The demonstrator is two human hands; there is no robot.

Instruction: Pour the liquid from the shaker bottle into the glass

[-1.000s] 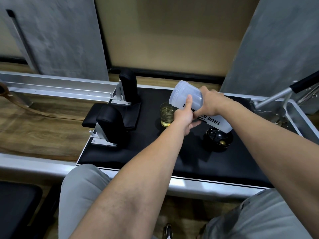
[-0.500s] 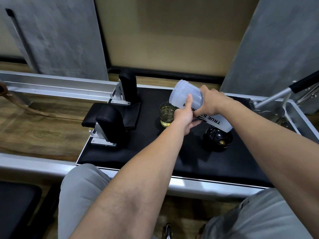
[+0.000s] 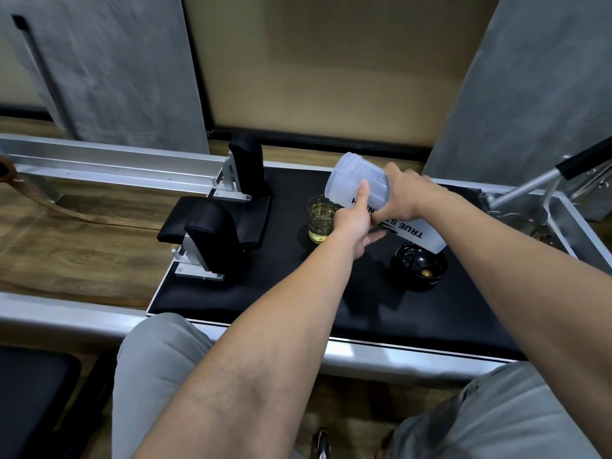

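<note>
A translucent white shaker bottle (image 3: 351, 180) with black lettering is tipped to the left, its open mouth just above the rim of a small clear glass (image 3: 320, 217). The glass stands on the black padded platform (image 3: 284, 286) and holds yellowish liquid. My right hand (image 3: 405, 193) grips the bottle's body from the far side. From below, my left hand (image 3: 356, 220) holds the bottle, its thumb lying up along the wall. The bottle's black lid (image 3: 419, 265) lies upside down on the platform to the right.
Two black padded posts (image 3: 212, 236) on metal brackets stand left of the glass. A metal rail (image 3: 109, 160) runs along the back left, and a metal frame with a bar (image 3: 530, 187) sits at the right. My knees are below the platform's front edge.
</note>
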